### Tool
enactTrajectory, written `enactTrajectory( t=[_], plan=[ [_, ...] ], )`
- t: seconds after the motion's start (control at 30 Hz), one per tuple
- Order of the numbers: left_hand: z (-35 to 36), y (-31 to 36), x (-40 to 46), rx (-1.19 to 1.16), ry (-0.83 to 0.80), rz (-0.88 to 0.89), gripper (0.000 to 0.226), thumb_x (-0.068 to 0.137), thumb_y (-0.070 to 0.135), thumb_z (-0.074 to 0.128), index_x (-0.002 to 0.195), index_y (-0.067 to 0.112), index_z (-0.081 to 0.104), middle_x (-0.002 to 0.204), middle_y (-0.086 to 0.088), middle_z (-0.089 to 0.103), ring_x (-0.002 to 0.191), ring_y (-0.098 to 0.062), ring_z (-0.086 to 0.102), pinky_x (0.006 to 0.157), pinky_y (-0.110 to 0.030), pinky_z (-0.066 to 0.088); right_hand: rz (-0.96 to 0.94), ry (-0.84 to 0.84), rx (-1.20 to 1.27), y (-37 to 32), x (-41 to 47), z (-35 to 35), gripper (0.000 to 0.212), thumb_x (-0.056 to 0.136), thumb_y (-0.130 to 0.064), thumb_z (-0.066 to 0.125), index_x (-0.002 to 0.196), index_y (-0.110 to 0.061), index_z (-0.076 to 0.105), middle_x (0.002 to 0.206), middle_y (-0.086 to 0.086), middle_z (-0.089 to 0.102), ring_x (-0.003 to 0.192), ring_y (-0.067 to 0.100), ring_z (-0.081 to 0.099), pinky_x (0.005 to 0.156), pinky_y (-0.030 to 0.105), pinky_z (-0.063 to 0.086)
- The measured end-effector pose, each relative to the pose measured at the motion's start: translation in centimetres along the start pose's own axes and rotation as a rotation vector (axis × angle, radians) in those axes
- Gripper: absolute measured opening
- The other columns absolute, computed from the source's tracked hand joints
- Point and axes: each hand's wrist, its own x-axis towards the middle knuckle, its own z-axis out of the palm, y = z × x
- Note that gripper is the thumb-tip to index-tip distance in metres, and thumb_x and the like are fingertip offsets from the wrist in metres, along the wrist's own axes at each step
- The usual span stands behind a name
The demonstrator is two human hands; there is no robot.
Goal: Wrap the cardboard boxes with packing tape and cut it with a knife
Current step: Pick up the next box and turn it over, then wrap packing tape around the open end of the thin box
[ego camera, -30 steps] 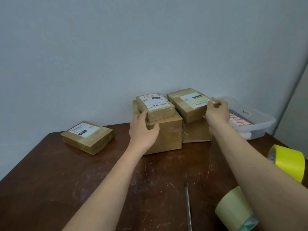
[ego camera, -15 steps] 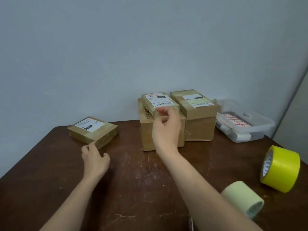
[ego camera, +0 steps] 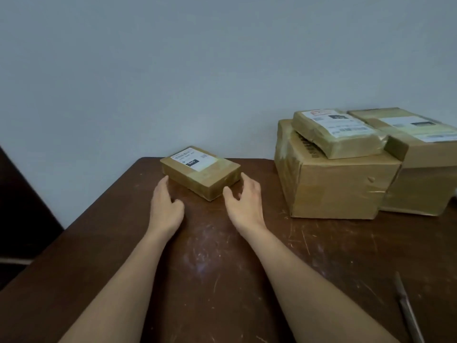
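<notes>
Across scarred brown table (ego camera: 321, 256), left hand (ego camera: 165, 209) and right hand (ego camera: 243, 205), off the stack, now flanking small box (ego camera: 200, 172), fingers loosely spread: pickup imminent.

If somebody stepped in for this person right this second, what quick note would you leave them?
Left hand: open, fingertips at the left side of the small flat brown cardboard box with a white label; no grip yet.
Right hand: open, beside that box's right end.
Large brown cardboard box stands to the right, a labelled parcel on top.
Thin metal knife lies on the dark wooden table, near right.
No tape roll in view.
Left: grasp the small box, tape it, cut.
</notes>
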Motion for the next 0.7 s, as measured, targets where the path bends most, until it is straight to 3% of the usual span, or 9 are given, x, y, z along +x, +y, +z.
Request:
enactTrajectory(
  t=[0.13, 0.23, 0.33, 0.43, 0.53, 0.6, 0.7],
  plan=[
    [0.4, -0.2, 0.9, 0.141, -0.114, 0.124, 0.088, 0.075, -0.005, 0.041, 0.153, 0.033, 0.030, 0.159, 0.000, 0.030, 0.147, -0.016, 0.023, 0.119, -0.037, 0.025, 0.000, 0.061, -0.030, 0.4, 4.1, 1.2, 0.066, 0.102, -0.035, 0.048, 0.157, -0.013, 0.018, 0.165, 0.005, 0.016, 0.152, 0.018, 0.013, 0.123, 0.032, 0.011],
    [0.4, -0.4, 0.8, 0.205, -0.175, 0.117, 0.091, 0.075, -0.002, 0.040, 0.150, 0.047, 0.028, 0.162, -0.001, 0.024, 0.149, -0.016, 0.018, 0.116, -0.042, 0.030, 0.002, 0.006, -0.089, 0.3, 5.4, 2.5, 0.070, 0.103, -0.038, 0.045, 0.158, -0.010, 0.013, 0.165, 0.007, 0.017, 0.152, 0.020, 0.009, 0.122, 0.033, 0.010],
    [0.0, -1.0, 0.8, 0.120, -0.174, 0.063, 0.089, 0.074, -0.002, 0.038, 0.148, 0.047, 0.035, 0.155, 0.000, 0.036, 0.141, -0.018, 0.035, 0.110, -0.036, 0.037, 0.003, -0.026, -0.129, 0.3, 4.8, 2.8, 0.073, 0.101, -0.043, 0.047, 0.158, -0.010, 0.014, 0.163, 0.007, 0.020, 0.150, 0.022, 0.017, 0.119, 0.034, 0.016],
    [0.0, -1.2, 0.3, -0.052, -0.128, 0.042, 0.083, 0.074, -0.011, 0.037, 0.144, 0.030, 0.048, 0.148, 0.002, 0.049, 0.137, -0.011, 0.042, 0.098, -0.014, 0.037, 0.038, -0.019, -0.079, 0.3, 3.6, 1.6, 0.065, 0.101, -0.041, 0.049, 0.154, -0.010, 0.028, 0.156, 0.008, 0.029, 0.143, 0.022, 0.032, 0.112, 0.029, 0.025],
    [-0.5, -0.9, -0.9, -0.162, -0.082, 0.001, 0.080, 0.074, -0.018, 0.035, 0.140, 0.023, 0.056, 0.140, 0.003, 0.056, 0.126, 0.000, 0.047, 0.085, 0.003, 0.035, 0.026, -0.027, -0.059, 0.0, 1.3, 0.6, 0.046, 0.099, -0.041, 0.052, 0.137, -0.016, 0.049, 0.134, 0.004, 0.042, 0.111, 0.016, 0.049, 0.095, 0.023, 0.032],
    [-1.1, -0.8, -2.3, -0.218, -0.061, -0.023, 0.078, 0.073, -0.019, 0.034, 0.133, 0.023, 0.061, 0.133, 0.003, 0.061, 0.122, -0.001, 0.052, 0.090, -0.003, 0.039, 0.014, -0.033, -0.030, 0.0, -0.5, 0.0, 0.034, 0.097, -0.041, 0.056, 0.124, -0.020, 0.052, 0.122, -0.001, 0.046, 0.099, 0.010, 0.048, 0.088, 0.023, 0.033],
    [-2.2, -0.5, -5.4, -0.305, -0.048, -0.051, 0.071, 0.075, -0.018, 0.033, 0.121, 0.022, 0.069, 0.122, 0.000, 0.068, 0.117, -0.008, 0.061, 0.104, -0.025, 0.045, 0.017, -0.035, 0.047, -0.2, -3.2, -1.2, 0.019, 0.094, -0.037, 0.059, 0.107, -0.027, 0.050, 0.108, -0.007, 0.054, 0.095, 0.004, 0.052, 0.074, 0.021, 0.038]
  ],
)
